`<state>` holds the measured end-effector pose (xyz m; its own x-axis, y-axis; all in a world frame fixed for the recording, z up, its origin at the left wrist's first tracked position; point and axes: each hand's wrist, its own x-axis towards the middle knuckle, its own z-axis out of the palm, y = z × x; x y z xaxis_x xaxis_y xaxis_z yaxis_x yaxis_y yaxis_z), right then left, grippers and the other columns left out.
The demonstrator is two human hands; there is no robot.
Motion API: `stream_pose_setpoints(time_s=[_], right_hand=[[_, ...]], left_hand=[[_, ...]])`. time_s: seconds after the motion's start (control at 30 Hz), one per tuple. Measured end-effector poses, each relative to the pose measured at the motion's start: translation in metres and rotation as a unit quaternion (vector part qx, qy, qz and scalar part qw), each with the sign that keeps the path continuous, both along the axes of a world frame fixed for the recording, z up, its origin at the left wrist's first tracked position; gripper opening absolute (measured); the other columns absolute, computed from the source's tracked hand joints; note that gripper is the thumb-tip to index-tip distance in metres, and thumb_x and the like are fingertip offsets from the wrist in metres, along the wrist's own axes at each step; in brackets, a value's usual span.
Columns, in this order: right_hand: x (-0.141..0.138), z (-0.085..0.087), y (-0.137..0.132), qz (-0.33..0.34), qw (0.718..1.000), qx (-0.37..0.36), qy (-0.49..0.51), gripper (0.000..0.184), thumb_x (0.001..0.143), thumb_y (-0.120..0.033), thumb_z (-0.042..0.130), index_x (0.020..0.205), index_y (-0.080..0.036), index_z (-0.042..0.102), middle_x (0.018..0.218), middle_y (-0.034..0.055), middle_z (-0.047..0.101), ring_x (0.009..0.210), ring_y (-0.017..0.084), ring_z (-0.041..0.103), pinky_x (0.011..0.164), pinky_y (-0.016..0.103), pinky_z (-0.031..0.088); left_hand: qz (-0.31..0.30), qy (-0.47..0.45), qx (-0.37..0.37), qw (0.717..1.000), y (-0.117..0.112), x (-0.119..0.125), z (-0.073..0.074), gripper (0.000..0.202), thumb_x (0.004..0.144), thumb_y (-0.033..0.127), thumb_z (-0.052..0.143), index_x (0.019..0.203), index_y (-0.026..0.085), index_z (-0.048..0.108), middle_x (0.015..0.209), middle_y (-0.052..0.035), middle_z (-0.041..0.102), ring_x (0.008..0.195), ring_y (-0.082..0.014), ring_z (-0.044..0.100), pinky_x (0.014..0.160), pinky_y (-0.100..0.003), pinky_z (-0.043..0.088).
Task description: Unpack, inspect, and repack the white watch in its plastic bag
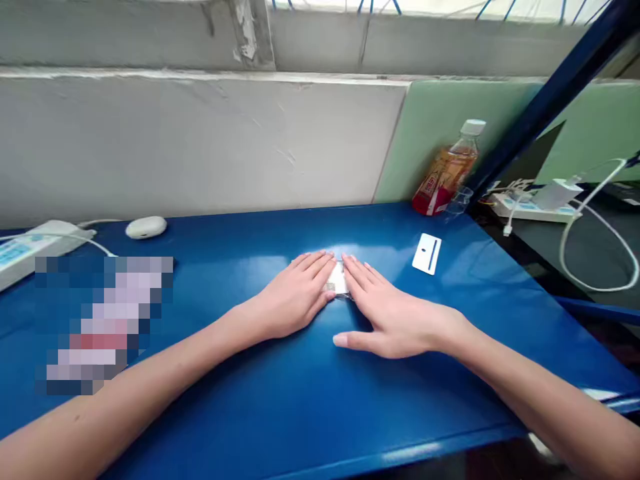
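Note:
My left hand (pixel 295 293) lies flat, palm down, with its fingers over the left part of a small white flat piece (pixel 339 279). From the other side, the fingers of my right hand (pixel 390 310) rest straight on that piece's right part, the thumb stretched out to the left on the blue tabletop (pixel 320 393). Between the fingertips a white strip shows, with a greyish printed patch and a clear, shiny edge that looks like film. Most of the piece is hidden under the hands, so I cannot tell its kind.
A white card with a dark slot (pixel 427 254) lies to the right. Behind it stands a drink bottle (pixel 447 170) against a blue post (pixel 545 100). At the left are a power strip (pixel 40 247), a white earbud case (pixel 146 227) and a pixelated object (pixel 115 313). White cables (pixel 600 287) hang at the right.

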<state>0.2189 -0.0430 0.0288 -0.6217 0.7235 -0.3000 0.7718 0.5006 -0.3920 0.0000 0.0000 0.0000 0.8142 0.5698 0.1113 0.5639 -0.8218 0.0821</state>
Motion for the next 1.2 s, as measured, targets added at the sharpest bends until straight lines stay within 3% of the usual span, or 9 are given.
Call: stream_pose_setpoints(time_s=[0.17, 0.27, 0.47, 0.57, 0.67, 0.8, 0.97, 1.2], right_hand=[[0.001, 0.001, 0.004, 0.009, 0.999, -0.011, 0.039, 0.116, 0.086, -0.078, 0.043, 0.157, 0.0, -0.005, 0.163, 0.0219, -0.015, 0.151, 0.035, -0.014, 0.125, 0.054, 0.008], [-0.004, -0.002, 0.002, 0.002, 0.999, 0.015, 0.048, 0.111, 0.088, -0.074, 0.044, 0.158, 0.002, 0.004, 0.163, 0.0246, -0.006, 0.152, 0.037, -0.005, 0.124, 0.055, 0.014], [-0.023, -0.011, -0.01, -0.06, 0.972, 0.227, -0.027, 0.089, 0.094, -0.06, 0.048, 0.144, 0.013, 0.04, 0.152, 0.0364, 0.035, 0.145, 0.046, 0.032, 0.119, 0.057, 0.029], [-0.025, -0.009, -0.009, -0.061, 0.956, 0.283, -0.046, 0.067, 0.098, -0.049, 0.047, 0.13, 0.009, 0.059, 0.137, 0.033, 0.057, 0.135, 0.044, 0.049, 0.115, 0.054, 0.037], [-0.022, -0.006, -0.005, -0.05, 0.953, 0.297, -0.034, 0.056, 0.098, -0.042, 0.047, 0.121, 0.005, 0.067, 0.126, 0.0281, 0.066, 0.132, 0.041, 0.053, 0.114, 0.05, 0.04], [-0.015, -0.006, 0.001, -0.001, 0.95, 0.312, 0.003, 0.055, 0.097, -0.041, 0.052, 0.122, 0.005, 0.067, 0.134, 0.0284, 0.061, 0.138, 0.039, 0.047, 0.117, 0.046, 0.039], [-0.009, -0.008, 0.007, 0.048, 0.943, 0.327, 0.037, 0.05, 0.095, -0.044, 0.055, 0.098, 0.001, 0.077, 0.151, 0.0302, 0.043, 0.142, 0.039, 0.041, 0.118, 0.046, 0.037], [-0.003, -0.009, 0.014, 0.115, 0.929, 0.351, 0.041, 0.051, 0.098, -0.045, 0.051, 0.084, -0.005, 0.079, 0.155, 0.0227, 0.04, 0.143, 0.038, 0.041, 0.117, 0.048, 0.038]], left_hand=[[-0.001, -0.013, -0.003, 1.0, 0.002, -0.002, -0.002, 0.056, 0.107, 0.04, 0.029, 0.149, 0.005, 0.037, 0.155, -0.0196, 0.041, 0.147, -0.0312, 0.033, 0.119, -0.047, 0.027], [0.001, -0.016, -0.002, 1.0, 0.003, -0.003, -0.002, 0.055, 0.107, 0.04, 0.028, 0.149, 0.006, 0.037, 0.155, -0.0194, 0.042, 0.147, -0.031, 0.033, 0.119, -0.047, 0.029], [0.005, -0.011, -0.005, 1.0, 0.003, -0.004, -0.001, 0.057, 0.107, 0.04, 0.028, 0.149, 0.003, 0.038, 0.155, -0.0209, 0.041, 0.147, -0.032, 0.033, 0.119, -0.048, 0.028], [-0.004, -0.014, -0.003, 1.0, 0.004, -0.005, -0.001, 0.057, 0.107, 0.04, 0.027, 0.149, 0.003, 0.038, 0.155, -0.0208, 0.041, 0.147, -0.0311, 0.033, 0.119, -0.047, 0.029], [-0.009, -0.018, -0.005, 1.0, 0.005, -0.006, -0.002, 0.056, 0.107, 0.039, 0.03, 0.148, 0.003, 0.039, 0.154, -0.0211, 0.042, 0.146, -0.0317, 0.035, 0.118, -0.047, 0.03], [-0.018, -0.038, -0.007, 0.999, 0.006, -0.006, -0.002, 0.054, 0.106, 0.038, 0.033, 0.148, 0.004, 0.04, 0.152, -0.02, 0.045, 0.144, -0.0311, 0.038, 0.118, -0.047, 0.031], [-0.039, -0.071, -0.013, 0.997, 0.006, -0.003, 0.0, 0.048, 0.105, 0.034, 0.037, 0.147, 0.01, 0.041, 0.153, -0.0171, 0.045, 0.145, -0.0284, 0.037, 0.118, -0.047, 0.032], [-0.045, -0.091, -0.032, 0.994, 0.006, -0.001, 0.001, 0.042, 0.104, 0.032, 0.04, 0.141, 0.014, 0.048, 0.146, -0.0155, 0.053, 0.138, -0.0299, 0.044, 0.116, -0.049, 0.035]])
